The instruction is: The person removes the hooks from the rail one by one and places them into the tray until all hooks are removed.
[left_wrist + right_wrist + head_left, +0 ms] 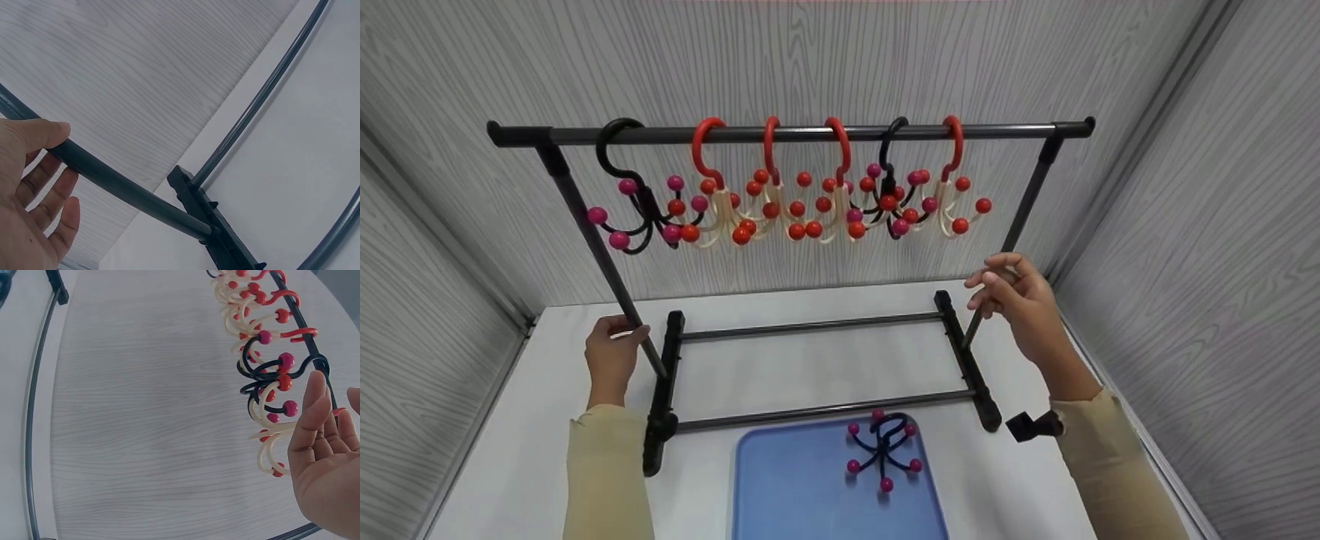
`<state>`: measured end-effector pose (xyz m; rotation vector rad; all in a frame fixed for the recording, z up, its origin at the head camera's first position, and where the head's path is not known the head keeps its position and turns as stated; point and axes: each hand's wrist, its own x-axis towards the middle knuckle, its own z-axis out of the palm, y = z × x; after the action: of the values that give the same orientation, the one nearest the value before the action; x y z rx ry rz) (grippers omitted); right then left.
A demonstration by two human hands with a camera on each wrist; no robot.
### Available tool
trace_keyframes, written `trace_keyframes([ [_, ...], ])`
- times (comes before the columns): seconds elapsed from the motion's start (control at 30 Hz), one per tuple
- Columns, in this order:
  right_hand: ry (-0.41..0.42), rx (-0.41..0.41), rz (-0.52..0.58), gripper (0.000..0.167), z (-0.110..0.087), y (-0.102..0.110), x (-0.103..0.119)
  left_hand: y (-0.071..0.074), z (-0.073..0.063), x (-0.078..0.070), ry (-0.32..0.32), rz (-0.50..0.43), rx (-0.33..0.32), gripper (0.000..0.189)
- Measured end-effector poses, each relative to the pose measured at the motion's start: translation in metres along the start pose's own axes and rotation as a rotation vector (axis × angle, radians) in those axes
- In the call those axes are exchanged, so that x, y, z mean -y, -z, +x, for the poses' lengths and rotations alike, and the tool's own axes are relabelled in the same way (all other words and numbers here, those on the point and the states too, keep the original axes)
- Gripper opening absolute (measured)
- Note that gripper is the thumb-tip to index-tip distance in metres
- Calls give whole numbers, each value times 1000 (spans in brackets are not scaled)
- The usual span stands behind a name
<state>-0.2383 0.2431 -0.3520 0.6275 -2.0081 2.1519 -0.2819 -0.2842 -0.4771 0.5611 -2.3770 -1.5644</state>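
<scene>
A dark clothes rack stands on the table, its top bar (806, 135) carrying several claw-shaped swivel hangers. Two are black with pink ball tips, such as the leftmost hanger (645, 199); the others have red hooks, cream prongs and red balls. My left hand (611, 356) pinches the left post (129, 194) low down, thumb on one side and fingers on the other. Beside the right post (1027, 202) is my right hand (1020, 300), its fingers loosely bent and holding nothing. Another black hanger (883, 442) lies on a blue tray (791, 487).
The rack's base has two black feet, the left foot (661, 405) and the right foot (971, 367), joined by two crossbars. Its front crossbar (825, 411) runs just behind the tray. Grey wood-grain panels (795, 67) enclose the white table at the back and sides.
</scene>
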Motion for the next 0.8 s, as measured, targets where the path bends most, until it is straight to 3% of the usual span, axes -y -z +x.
trace_keyframes([
  [0.23, 9, -57, -5, 12, 25, -7, 26, 0, 2, 2, 1, 7, -9, 39],
  [0.6, -53, -89, -157, 28, 73, -15, 49, -1, 2, 5, 2, -1, -2, 40],
  [0.8, -71, -117, -101, 33, 96, -15, 53, -1, 3, 4, -5, -9, 6, 40],
])
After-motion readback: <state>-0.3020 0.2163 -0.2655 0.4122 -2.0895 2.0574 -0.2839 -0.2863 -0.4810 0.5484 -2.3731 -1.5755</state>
